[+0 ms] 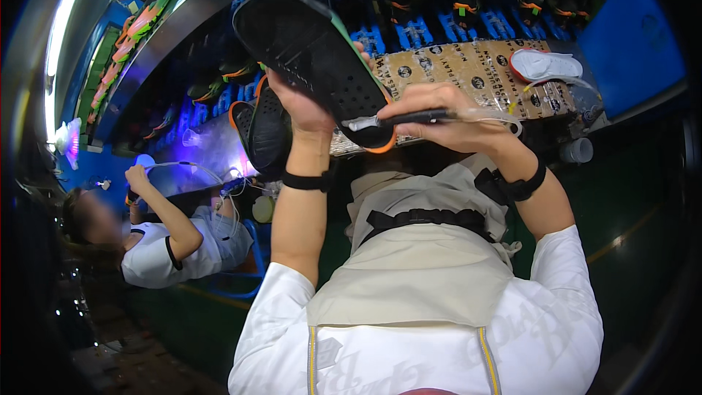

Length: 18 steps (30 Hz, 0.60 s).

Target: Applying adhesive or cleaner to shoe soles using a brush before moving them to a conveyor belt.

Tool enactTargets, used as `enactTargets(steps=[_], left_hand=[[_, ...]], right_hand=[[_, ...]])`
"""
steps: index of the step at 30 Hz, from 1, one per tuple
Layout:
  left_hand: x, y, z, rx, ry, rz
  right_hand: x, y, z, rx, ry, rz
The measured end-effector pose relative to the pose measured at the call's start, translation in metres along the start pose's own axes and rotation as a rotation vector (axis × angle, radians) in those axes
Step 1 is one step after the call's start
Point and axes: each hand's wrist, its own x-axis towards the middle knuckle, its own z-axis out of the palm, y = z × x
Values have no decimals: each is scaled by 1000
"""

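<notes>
My left hand (pixel 303 106) grips a long black shoe sole (pixel 307 47) from below and tilts it up in front of me. The sole has small holes and orange trim at its near end. My right hand (pixel 446 121) is closed around a black-handled brush (pixel 420 116) with a clear tube running from its back end. The brush's whitish tip touches the near end of the sole. Just left of my left forearm is another black sole (pixel 268 132) with holes and orange trim; what it rests on is partly hidden.
Printed wrapping covers the bench (pixel 453 73) ahead. On its right lies a white shoe-shaped piece (pixel 548 66) with a red edge. A cup (pixel 578 150) stands near the bench's right end. Blue racks (pixel 413 31) line the back. Another person (pixel 175 241) works at left.
</notes>
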Motion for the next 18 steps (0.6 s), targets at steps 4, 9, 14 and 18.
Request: enactTargets(steps=[4, 9, 14, 18], left_hand=[[16, 14, -4, 46, -121, -88], [36, 20, 9, 424, -120, -56], [49, 17, 18, 588, -154, -205], [59, 15, 31, 605, -236, -371]], right_hand=[[4, -7, -12, 73, -239, -168], [9, -9, -11, -34, 32, 24], [10, -4, -18, -24, -175, -108], [12, -6, -9, -149, -108, -52]])
